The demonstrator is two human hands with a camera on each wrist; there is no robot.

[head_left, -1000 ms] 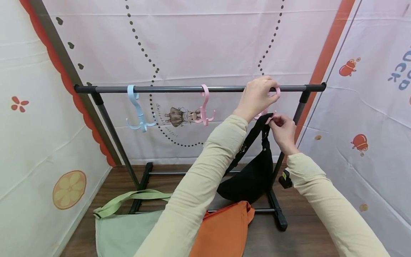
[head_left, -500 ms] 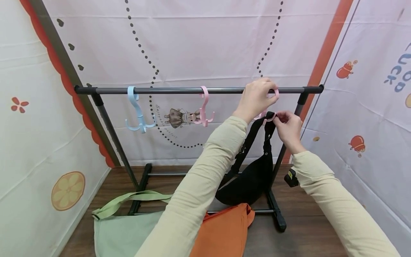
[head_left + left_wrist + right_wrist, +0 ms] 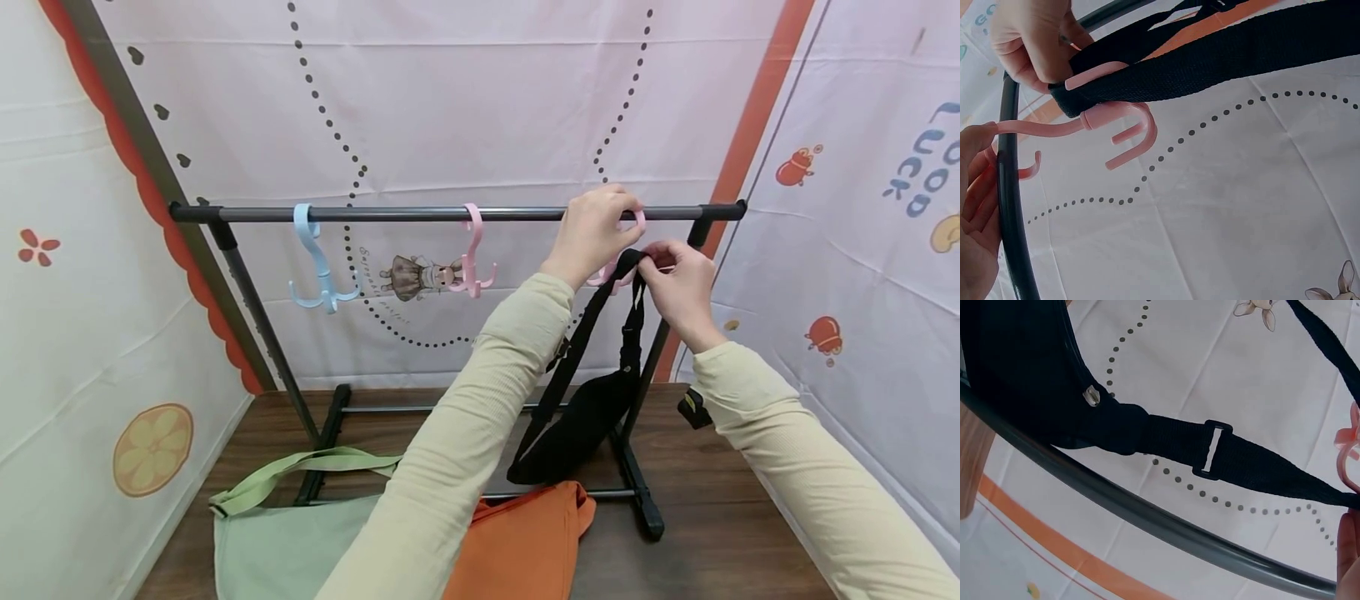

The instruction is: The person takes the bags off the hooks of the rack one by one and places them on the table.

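At the right part of the black rail (image 3: 525, 214), my left hand (image 3: 595, 232) holds the upper part of a pink hook (image 3: 639, 223) that hangs there. Just below, my right hand (image 3: 681, 285) pinches the strap (image 3: 581, 346) of a black sling bag (image 3: 577, 429) near the hook's lower prongs. In the left wrist view, one prong (image 3: 1094, 74) lies across the front of the strap, and the right fingers (image 3: 1038, 44) grip the strap's folded end. The bag hangs below, tilted. A buckle (image 3: 1212, 450) and a metal stud show in the right wrist view.
A blue hook (image 3: 322, 267) and another pink hook (image 3: 472, 258) hang farther left along the rail. On the brown wooden surface (image 3: 720, 508) lie a light green bag (image 3: 292, 542) and an orange bag (image 3: 525, 542). Printed cloth walls stand behind and at both sides.
My right hand has moved slightly up and right with the strap, and the strap's top sits higher at the prongs. The bag has swung narrower. My left hand keeps its hold on the hook.
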